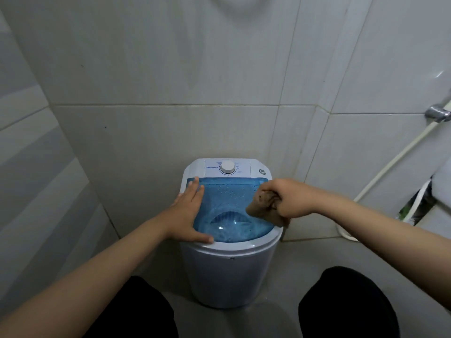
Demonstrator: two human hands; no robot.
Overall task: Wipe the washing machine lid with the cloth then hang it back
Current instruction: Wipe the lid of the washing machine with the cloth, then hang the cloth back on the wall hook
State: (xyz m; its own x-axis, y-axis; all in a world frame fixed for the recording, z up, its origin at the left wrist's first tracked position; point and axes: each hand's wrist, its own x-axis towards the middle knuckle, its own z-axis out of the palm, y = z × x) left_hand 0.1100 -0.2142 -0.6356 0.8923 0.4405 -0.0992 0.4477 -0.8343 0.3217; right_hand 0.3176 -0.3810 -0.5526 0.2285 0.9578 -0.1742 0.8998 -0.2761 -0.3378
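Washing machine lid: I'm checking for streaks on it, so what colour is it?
Translucent blue lid, dotted with water droplets; shown in the head view.

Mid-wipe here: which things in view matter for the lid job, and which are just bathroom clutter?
Part of the job:
- blue lid, dotted with water drops
- brown cloth, bunched in the right hand
- left hand, flat on the lid's left edge
- washing machine

Just there:
- timer dial
- white hose
- metal wall fitting
- tiled wall
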